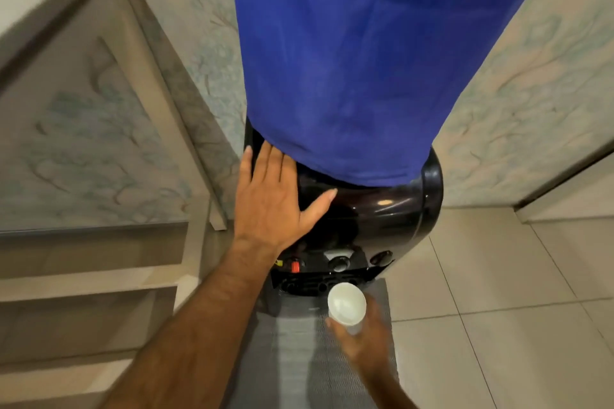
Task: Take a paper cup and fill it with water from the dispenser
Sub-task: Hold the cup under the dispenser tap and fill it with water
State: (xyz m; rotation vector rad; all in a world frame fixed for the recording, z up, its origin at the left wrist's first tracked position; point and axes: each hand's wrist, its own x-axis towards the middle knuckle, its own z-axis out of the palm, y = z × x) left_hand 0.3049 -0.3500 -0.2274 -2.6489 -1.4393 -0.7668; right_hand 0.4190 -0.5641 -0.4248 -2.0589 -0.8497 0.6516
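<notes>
A black water dispenser (375, 212) stands in front of me, its bottle wrapped in a blue cloth cover (342, 60). My left hand (275, 199) lies flat and open on the dispenser's glossy top, fingers spread. Below, my right hand (362, 339) holds a white paper cup (346, 304) upright, just in front of the taps (339, 263) and the drip tray (319, 285). A red tap (295, 266) sits to the left. The cup looks empty inside.
A pale cabinet with shelves (86, 176) stands close on the left. A grey mat (299, 352) lies on the floor under the dispenser. Beige floor tiles (498, 309) spread to the right, and patterned walls rise behind.
</notes>
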